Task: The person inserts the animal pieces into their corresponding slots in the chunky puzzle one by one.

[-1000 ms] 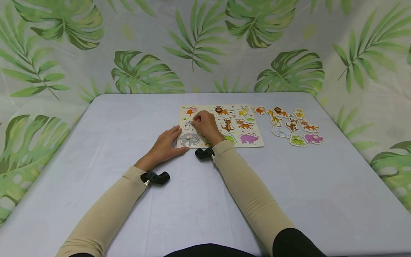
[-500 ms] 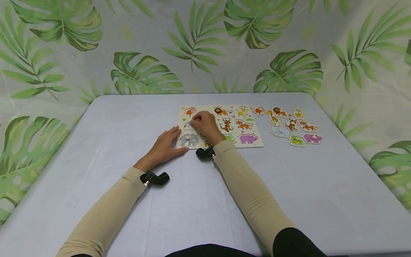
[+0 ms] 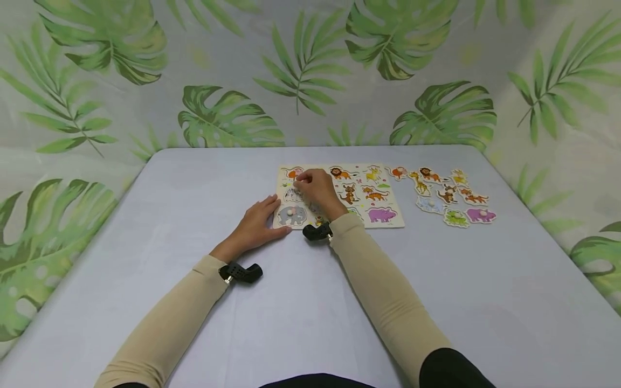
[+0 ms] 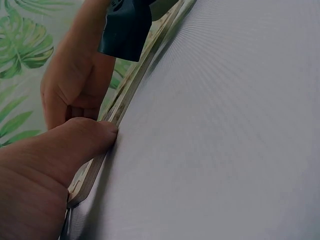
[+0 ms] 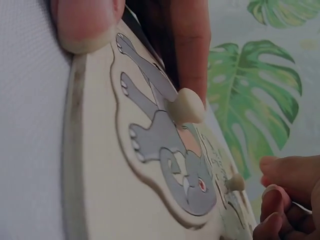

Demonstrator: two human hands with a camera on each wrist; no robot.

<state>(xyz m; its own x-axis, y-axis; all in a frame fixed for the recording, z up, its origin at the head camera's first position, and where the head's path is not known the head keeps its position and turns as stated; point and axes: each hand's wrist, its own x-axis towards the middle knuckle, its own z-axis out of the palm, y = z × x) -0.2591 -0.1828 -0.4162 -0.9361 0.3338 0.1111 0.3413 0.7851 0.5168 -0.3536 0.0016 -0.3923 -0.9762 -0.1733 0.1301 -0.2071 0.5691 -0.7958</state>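
An animal peg puzzle board (image 3: 400,223) lies on the table. My left hand (image 3: 254,223) rests at its near left corner, thumb against the front edge and fingers straight along the left side. In that corner sits the elephant piece (image 5: 162,115) with a round knob. Behind it lies the zebra piece (image 3: 292,195), its knob (image 5: 235,182) standing free beside my right fingertips. My right hand (image 3: 320,191) hovers over the board's left part, fingers loosely bent with nothing between them. It hides part of the board's middle.
Right of the board lie several loose animal pieces, among them a lion (image 3: 430,174), a light blue piece (image 3: 430,205), a frog (image 3: 456,217) and a purple hippo (image 3: 481,215). A leaf-print cloth (image 3: 310,81) hangs behind the white table (image 3: 436,302).
My right fingers have let go of the zebra's knob and shifted slightly away toward the back of the board. The left hand has kept its place; the head view has shifted a little.
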